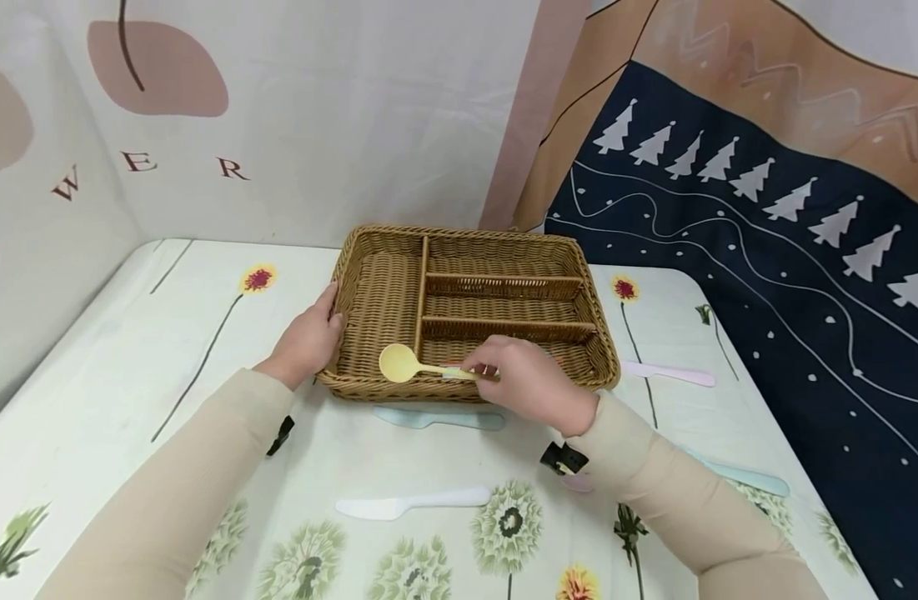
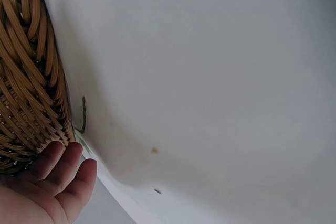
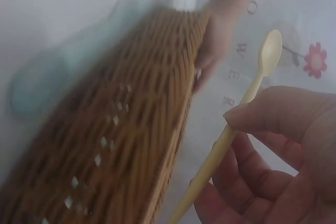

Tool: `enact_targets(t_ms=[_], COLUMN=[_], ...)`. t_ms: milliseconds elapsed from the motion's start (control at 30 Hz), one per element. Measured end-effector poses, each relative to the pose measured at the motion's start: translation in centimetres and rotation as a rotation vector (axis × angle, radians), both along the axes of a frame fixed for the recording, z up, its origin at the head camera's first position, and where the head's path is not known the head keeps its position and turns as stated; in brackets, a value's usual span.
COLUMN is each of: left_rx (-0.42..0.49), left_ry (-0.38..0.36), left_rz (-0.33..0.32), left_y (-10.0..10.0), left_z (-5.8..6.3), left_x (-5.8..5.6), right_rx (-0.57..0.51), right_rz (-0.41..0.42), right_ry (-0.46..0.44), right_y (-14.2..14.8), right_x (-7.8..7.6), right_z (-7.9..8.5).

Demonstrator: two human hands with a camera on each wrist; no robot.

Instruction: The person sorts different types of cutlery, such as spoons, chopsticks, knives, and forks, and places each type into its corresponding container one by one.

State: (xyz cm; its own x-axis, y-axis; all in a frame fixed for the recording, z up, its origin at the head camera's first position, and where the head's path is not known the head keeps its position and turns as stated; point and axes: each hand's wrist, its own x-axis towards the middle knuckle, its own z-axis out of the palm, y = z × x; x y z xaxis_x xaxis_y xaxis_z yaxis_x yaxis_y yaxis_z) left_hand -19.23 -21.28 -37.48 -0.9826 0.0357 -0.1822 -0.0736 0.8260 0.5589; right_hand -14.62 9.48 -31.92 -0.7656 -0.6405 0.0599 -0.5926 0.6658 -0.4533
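A brown wicker basket with dividers stands at the table's far side. My left hand holds its left side, fingers against the outer wall and thumb at the rim; in the left wrist view, three fingertips lie beside the wicker. With thumb and fingers, my right hand pinches a pale yellow spoon by its handle. Over the basket's front rim, the spoon's bowl points left. Behind the handle, a bit of orange-red shows in the front compartment.
A light blue knife lies just before the basket, a white knife nearer me. To the right are a lilac knife and a light blue utensil, partly covered by my sleeve. A pink piece peeks out below my right wrist.
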Motion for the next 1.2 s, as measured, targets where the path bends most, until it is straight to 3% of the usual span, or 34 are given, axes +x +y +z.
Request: enact_targets(t_ms=[667, 1200], left_rx=[0.004, 0.005], left_ry=[0.018, 0.015], left_rz=[-0.005, 0.002], left_y=[-0.3, -0.2], left_z=[-0.3, -0.4], left_x=[0.5, 0.1], right_rx=[0.028, 0.08], right_rz=[-0.134, -0.249], right_ry=[0.107, 0.101], right_y=[2.1, 3.1], right_x=[-5.1, -9.6], right_z=[2.4, 2.2])
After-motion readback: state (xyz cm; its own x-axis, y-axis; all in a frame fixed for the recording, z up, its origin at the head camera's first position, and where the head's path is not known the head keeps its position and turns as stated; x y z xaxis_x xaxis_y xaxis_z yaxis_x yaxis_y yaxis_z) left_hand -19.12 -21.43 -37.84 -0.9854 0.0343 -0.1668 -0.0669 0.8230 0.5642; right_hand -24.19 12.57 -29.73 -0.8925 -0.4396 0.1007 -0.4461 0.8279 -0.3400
